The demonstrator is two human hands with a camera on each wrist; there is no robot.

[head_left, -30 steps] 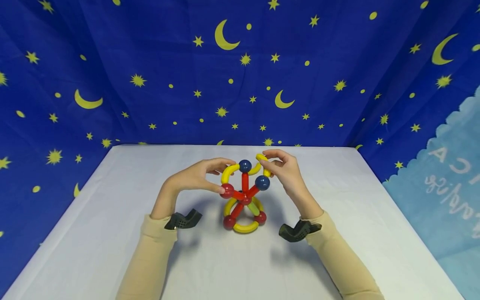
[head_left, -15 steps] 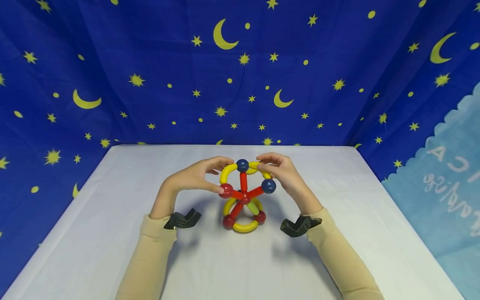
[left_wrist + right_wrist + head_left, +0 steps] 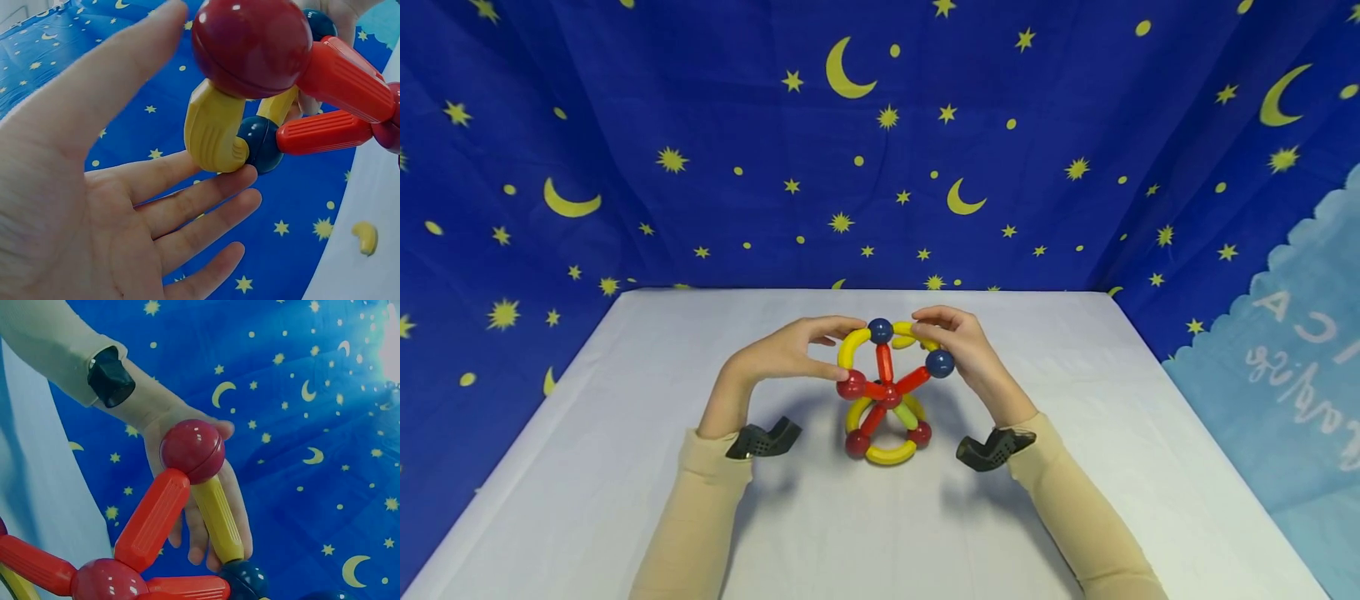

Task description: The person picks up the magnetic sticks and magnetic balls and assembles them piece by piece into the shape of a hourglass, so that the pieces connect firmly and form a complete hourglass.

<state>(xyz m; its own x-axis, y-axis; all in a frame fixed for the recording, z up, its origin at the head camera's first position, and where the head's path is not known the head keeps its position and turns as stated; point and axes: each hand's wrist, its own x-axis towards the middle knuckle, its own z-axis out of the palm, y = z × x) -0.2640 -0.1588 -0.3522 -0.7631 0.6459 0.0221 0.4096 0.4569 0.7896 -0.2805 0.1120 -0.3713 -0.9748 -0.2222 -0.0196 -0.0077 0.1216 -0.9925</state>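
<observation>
A magnetic ball-and-rod frame [image 3: 890,397] stands mid-table. Red rods run from its central red ball to a left red ball [image 3: 852,384] and two blue balls, one on top [image 3: 881,331], one at right [image 3: 940,363]. My left hand [image 3: 782,354] spreads around the left side, thumb at the red ball. In the left wrist view its straight fingers [image 3: 206,200] touch a yellow curved rod [image 3: 215,128] joining the red and top blue balls. My right hand [image 3: 970,346] pinches another yellow curved rod [image 3: 928,340] between the blue balls; the right wrist view does not show that hand.
One loose yellow curved rod [image 3: 365,237] lies on the white table [image 3: 805,533] behind the frame. The frame's base is a ring of yellow curved rods [image 3: 891,456] and red balls. Blue star-patterned cloth [image 3: 760,125] hangs behind.
My right hand has swung the yellow curved rod leftward, so it now bridges the two blue balls. The right blue ball has shifted outward to the right. My left hand stays nearly still.
</observation>
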